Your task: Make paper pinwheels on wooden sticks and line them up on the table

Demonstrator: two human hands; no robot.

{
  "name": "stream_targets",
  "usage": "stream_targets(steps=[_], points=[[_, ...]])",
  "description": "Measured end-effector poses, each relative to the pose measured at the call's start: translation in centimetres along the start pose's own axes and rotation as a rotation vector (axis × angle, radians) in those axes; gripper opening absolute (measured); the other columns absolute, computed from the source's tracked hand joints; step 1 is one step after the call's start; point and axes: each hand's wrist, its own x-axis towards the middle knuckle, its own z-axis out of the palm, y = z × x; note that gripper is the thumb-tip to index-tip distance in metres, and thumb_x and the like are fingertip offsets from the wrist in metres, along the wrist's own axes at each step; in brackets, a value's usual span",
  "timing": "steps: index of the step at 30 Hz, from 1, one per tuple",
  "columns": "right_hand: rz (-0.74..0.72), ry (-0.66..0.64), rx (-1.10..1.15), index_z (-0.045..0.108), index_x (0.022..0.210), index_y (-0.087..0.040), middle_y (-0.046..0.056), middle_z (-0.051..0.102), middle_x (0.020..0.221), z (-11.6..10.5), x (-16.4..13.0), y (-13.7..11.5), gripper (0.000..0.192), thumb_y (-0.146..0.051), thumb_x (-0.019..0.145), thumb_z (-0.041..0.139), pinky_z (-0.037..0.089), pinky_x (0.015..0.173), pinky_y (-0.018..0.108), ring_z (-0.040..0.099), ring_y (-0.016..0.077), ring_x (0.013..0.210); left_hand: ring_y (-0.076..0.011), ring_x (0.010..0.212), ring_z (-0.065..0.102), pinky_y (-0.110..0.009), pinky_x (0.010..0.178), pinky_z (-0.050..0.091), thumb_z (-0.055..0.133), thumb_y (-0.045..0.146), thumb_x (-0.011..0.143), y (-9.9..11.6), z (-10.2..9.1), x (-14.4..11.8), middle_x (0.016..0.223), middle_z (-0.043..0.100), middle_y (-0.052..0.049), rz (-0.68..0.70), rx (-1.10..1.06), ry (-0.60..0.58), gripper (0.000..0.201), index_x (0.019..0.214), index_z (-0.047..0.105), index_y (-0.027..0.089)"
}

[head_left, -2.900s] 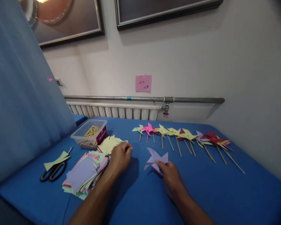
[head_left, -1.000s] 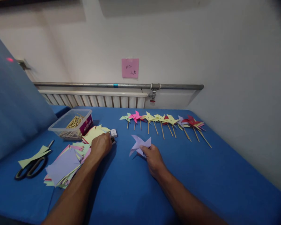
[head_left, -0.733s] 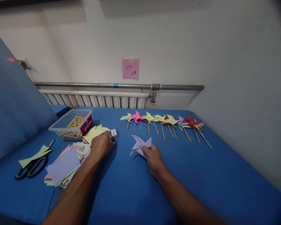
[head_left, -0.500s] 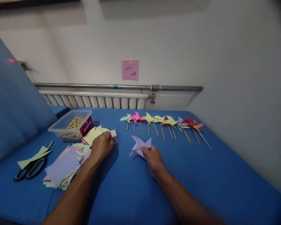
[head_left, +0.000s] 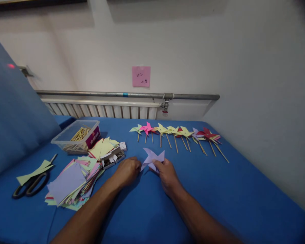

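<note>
A lilac paper pinwheel without a stick is pinched between the thumb and fingers of my right hand, above the middle of the blue table. My left hand is closed just left of the pinwheel, its fingertips close to one blade. Whatever lies in those fingers is too small or hidden to make out. Behind my left hand stands an open small box of metal pins, with a small white box at its far corner.
Finished pinwheels on sticks lie in a row along the back. To the left are a stack of coloured paper, cut yellow paper, a clear tub of wooden sticks and black-handled scissors under green paper.
My left hand has moved right and toward me, from over the pin box to beside the pinwheel, uncovering the box. My right hand keeps its hold in nearly the same place.
</note>
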Motion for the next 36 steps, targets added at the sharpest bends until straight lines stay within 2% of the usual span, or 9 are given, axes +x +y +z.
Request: stream_targets(steps=[6,19,26,28,31,34,36], points=[[0.032,-0.007,0.047,0.076,0.087,-0.019,0.007,0.081,0.080,0.0,0.1,0.0,0.033,-0.049,0.072,0.078,0.058,0.065,0.033,0.075,0.0268,0.076,-0.0230,0.091,0.071,-0.029,0.077,0.046,0.051,0.009,0.097,-0.9,-0.3,-0.1,0.096,0.075,-0.010,0.056,0.000,-0.023,0.027,0.088,0.074,0.019],[0.077,0.025,0.101,0.076,0.085,-0.020,0.005,0.080,0.082,0.3,-0.4,-1.4,0.030,-0.043,0.067,0.080,0.063,0.072,0.035,0.074,0.0253,0.077,-0.0305,0.111,0.074,-0.035,0.088,0.052,0.055,0.019,0.097,-0.2,-2.1,-0.4,0.115,0.080,-0.013,-0.171,0.075,-0.102,0.026,0.106,0.079,0.020],[0.078,0.037,0.078,0.075,0.086,-0.022,0.005,0.081,0.084,0.1,-0.3,-1.1,0.029,-0.044,0.068,0.082,0.064,0.073,0.036,0.075,0.0265,0.079,-0.0328,0.109,0.075,-0.037,0.086,0.053,0.053,0.023,0.100,0.0,-2.2,-0.4,0.115,0.079,-0.018,-0.193,0.152,-0.129,0.026,0.105,0.078,0.017],[0.072,0.032,0.076,0.075,0.088,-0.021,0.006,0.081,0.087,0.1,-0.3,-1.1,0.030,-0.044,0.069,0.082,0.064,0.075,0.036,0.076,0.0269,0.081,-0.0326,0.105,0.075,-0.038,0.085,0.052,0.053,0.021,0.100,-0.2,-2.4,-0.5,0.113,0.079,-0.019,-0.197,0.120,-0.090,0.025,0.104,0.077,0.016],[0.056,0.017,0.070,0.077,0.089,-0.021,0.006,0.081,0.086,0.1,-0.3,-1.1,0.031,-0.045,0.070,0.080,0.063,0.075,0.037,0.075,0.0266,0.080,-0.0284,0.098,0.073,-0.036,0.083,0.050,0.054,0.019,0.099,-0.4,-2.8,-0.7,0.103,0.078,-0.014,-0.155,-0.053,0.078,0.021,0.098,0.074,0.017],[0.026,0.005,0.021,0.078,0.089,-0.019,0.005,0.080,0.082,0.2,-0.3,-0.9,0.033,-0.046,0.071,0.080,0.059,0.071,0.035,0.072,0.0257,0.076,-0.0225,0.095,0.069,-0.035,0.088,0.050,0.053,0.021,0.100,0.2,-2.8,-0.9,0.098,0.076,-0.007,-0.001,-0.300,0.270,0.020,0.089,0.069,0.021],[-0.006,-0.010,-0.031,0.079,0.091,-0.018,0.005,0.080,0.083,0.3,-0.3,-0.7,0.035,-0.047,0.072,0.079,0.056,0.069,0.033,0.071,0.0247,0.075,-0.0227,0.104,0.069,-0.037,0.097,0.049,0.054,0.022,0.100,1.0,-2.3,-0.9,0.108,0.076,-0.008,0.102,-0.389,0.361,0.019,0.087,0.068,0.022]])
